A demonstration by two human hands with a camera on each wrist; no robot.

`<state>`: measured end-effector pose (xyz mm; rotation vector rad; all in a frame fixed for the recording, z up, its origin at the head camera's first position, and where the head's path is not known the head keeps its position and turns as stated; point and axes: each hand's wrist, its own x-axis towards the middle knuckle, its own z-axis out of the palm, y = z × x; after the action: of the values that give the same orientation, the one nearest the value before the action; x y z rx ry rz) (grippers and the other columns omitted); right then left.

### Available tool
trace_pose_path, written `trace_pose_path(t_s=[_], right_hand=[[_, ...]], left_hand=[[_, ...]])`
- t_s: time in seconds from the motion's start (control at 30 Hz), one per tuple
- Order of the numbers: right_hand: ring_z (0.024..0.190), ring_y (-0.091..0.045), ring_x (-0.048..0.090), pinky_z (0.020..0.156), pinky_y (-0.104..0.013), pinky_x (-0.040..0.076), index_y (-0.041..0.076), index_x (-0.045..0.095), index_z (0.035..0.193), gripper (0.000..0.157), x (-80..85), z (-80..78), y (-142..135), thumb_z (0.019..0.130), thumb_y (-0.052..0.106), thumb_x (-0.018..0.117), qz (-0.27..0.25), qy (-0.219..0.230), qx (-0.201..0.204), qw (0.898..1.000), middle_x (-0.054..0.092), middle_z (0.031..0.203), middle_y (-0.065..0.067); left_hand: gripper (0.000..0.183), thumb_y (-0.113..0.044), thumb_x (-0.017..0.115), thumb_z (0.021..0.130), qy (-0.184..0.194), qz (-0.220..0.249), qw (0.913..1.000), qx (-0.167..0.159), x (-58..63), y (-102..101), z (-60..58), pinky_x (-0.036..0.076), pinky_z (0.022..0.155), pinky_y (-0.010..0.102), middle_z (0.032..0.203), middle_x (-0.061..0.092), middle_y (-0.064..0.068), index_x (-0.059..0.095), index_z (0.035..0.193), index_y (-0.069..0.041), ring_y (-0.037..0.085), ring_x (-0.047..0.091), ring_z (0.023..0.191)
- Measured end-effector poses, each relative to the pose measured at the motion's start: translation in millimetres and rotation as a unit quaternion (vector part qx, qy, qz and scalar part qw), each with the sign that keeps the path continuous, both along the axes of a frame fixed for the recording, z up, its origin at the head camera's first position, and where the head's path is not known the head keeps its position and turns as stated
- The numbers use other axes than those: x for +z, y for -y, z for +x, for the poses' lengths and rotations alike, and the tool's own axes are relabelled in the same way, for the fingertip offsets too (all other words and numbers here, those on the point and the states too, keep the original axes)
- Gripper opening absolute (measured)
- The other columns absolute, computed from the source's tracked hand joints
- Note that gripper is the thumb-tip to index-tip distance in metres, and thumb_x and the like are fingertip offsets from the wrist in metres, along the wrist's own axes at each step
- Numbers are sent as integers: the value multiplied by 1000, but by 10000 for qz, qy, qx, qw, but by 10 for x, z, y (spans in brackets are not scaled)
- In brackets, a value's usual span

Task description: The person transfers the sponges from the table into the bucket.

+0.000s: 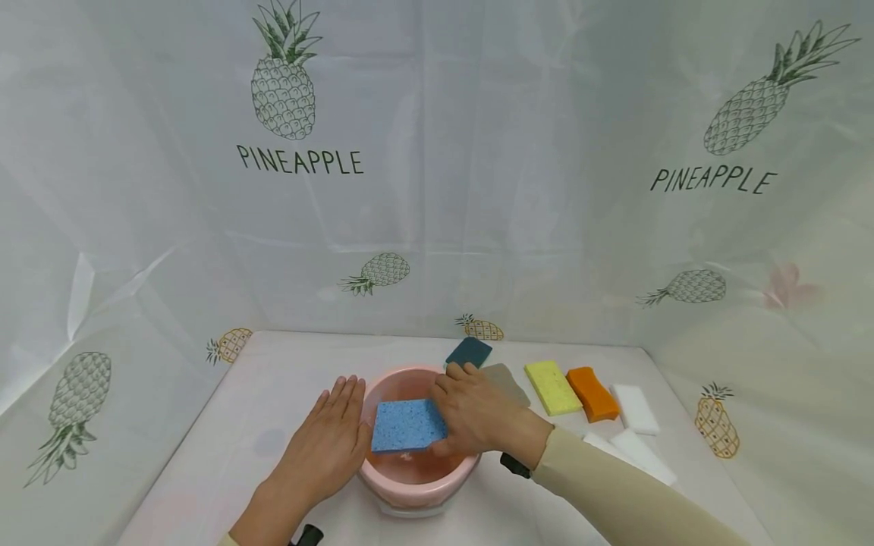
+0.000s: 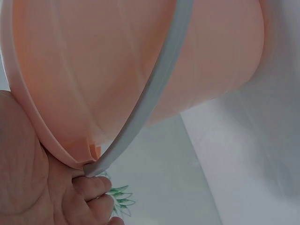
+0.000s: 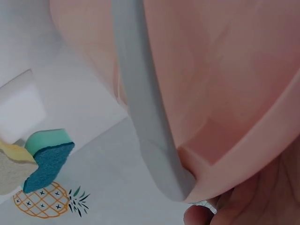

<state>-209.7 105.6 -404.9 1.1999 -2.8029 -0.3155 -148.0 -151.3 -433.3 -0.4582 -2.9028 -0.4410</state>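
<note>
A pink bucket (image 1: 419, 493) with a grey handle (image 2: 157, 89) stands on the table. Across its mouth is a flat, speckled blue sponge (image 1: 407, 426). My right hand (image 1: 478, 409) grips the right end of this sponge, with the thumb toward the near side. At the bucket's left rim, my left hand (image 1: 328, 440) lies with straight fingers, its thumb close to the sponge's left edge. The left wrist view shows the left hand (image 2: 56, 187) against the rim by the handle's joint. Only part of the right hand (image 3: 258, 199) shows below the rim in the right wrist view.
Right of the bucket lie a dark teal sponge (image 1: 469, 352), a grey-beige sponge (image 1: 507, 383), a yellow sponge (image 1: 553, 387) and an orange sponge (image 1: 592, 394). Several white pads, one a white block (image 1: 635, 409), lie farther right. A pineapple-print sheet (image 1: 492, 212) hangs behind the table (image 1: 273, 387).
</note>
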Motion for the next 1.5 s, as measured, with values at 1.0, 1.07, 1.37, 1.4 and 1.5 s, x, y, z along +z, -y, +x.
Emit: trace_pose_path(t_s=[1.0, 1.07, 1.37, 1.4, 1.5], right_hand=[[106, -23, 53, 86, -37, 45, 11, 68, 121, 45, -93, -77, -312, 98, 49, 70, -1715, -1433, -144, 9746, 69, 116, -4], [105, -27, 55, 85, -40, 47, 8, 68, 120, 44, -104, -152, -443, 96, 45, 73, -1984, -1682, -444, 9645, 69, 115, -8], [105, -43, 57, 86, -54, 49, -7, 65, 117, 48, -384, -500, -1246, 93, 33, 78, -2555, -2043, -2154, 9201, 69, 113, -25], [104, -44, 57, 85, -55, 49, -8, 66, 116, 48, -433, -510, -1325, 93, 33, 78, -2515, -1977, -2328, 9184, 69, 113, -25], [101, -44, 57, 82, -56, 48, -8, 65, 108, 46, -583, -521, -1538, 94, 34, 76, -2303, -1699, -2741, 9181, 68, 106, -25]], left_hand=[[62, -30, 50, 111, 12, 64, 10000, -74, -23, 17, 1, 29, 128, 59, 168, 35, 24, 37, 160, 6, 40, 28, 159], [62, -30, 50, 111, 2, 67, 9999, -82, -30, 13, 0, 29, 128, 59, 168, 35, 24, 37, 160, 6, 40, 28, 159], [62, -30, 50, 110, -7, 91, 9999, -66, -35, 4, -4, 29, 128, 58, 168, 35, 24, 38, 159, 7, 40, 28, 159], [62, -30, 50, 110, 2, 100, 9999, -64, -34, 2, -5, 29, 128, 58, 168, 35, 24, 37, 160, 7, 40, 28, 159], [63, -30, 50, 110, 31, 118, 9999, -54, -31, -4, -8, 29, 128, 58, 167, 36, 24, 37, 160, 7, 40, 29, 159]])
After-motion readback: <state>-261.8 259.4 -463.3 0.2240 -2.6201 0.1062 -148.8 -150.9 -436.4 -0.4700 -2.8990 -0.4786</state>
